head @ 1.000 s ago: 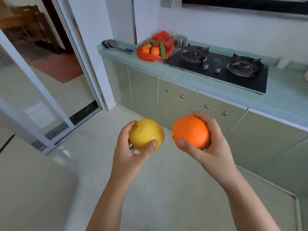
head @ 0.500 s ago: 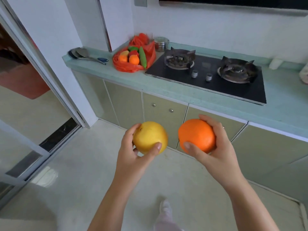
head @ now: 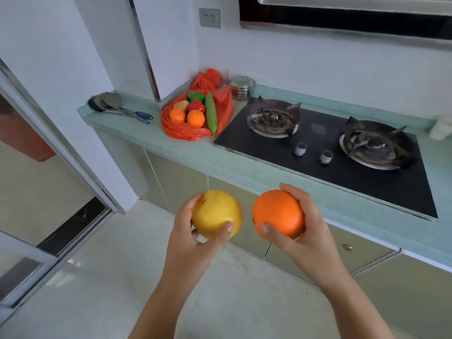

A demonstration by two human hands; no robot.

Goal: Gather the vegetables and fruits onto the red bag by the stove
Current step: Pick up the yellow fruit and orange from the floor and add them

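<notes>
Our left hand (head: pixel 193 238) grips a yellow fruit (head: pixel 216 213), our right hand (head: pixel 302 237) an orange (head: pixel 278 213) — both held side by side over the floor. The red bag (head: pixel 181 129), at eleven o'clock on the counter (head: pixel 244 172) just left of the stove (head: pixel 318 152), already holds produce.

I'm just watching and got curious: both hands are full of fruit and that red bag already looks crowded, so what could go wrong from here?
The red bag lies near the counter's front edge, and its middle is already filled with produce. The yellow fruit or the large orange, both round, might roll off the bag or the counter. With the left hand and right hand both occupied, neither is free to steady the pile. Adding fruit could also nudge the long green vegetable toward the stove.
</notes>
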